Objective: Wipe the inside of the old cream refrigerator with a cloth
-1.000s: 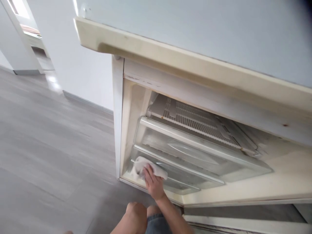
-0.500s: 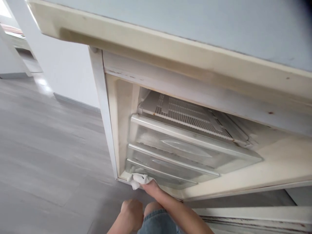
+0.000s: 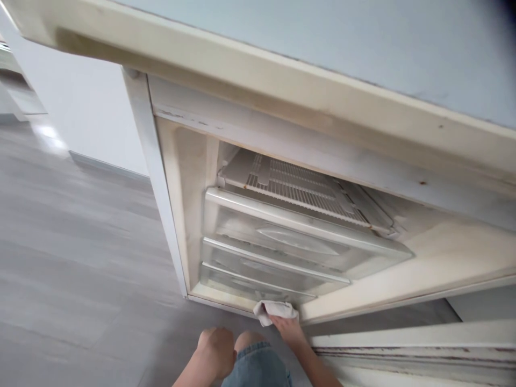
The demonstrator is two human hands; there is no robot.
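My right hand presses a white cloth against the bottom front edge of the open freezer cabinet, near its right corner. The fingers are closed on the cloth and partly hidden by it. Just above the cloth are the clear drawers, stacked and pushed in. My left hand is closed in a fist beside my knee, apart from the cabinet, and no object shows in it.
A slatted white shelf sits above the drawers. The cabinet's pale top edge overhangs the opening. At lower right stands the open door, its seal stained. Grey floor and a white panel lie to the left.
My right hand has slid the cloth rightward along the bottom edge, from the left corner area to near the right corner. My left hand stays in nearly the same place.
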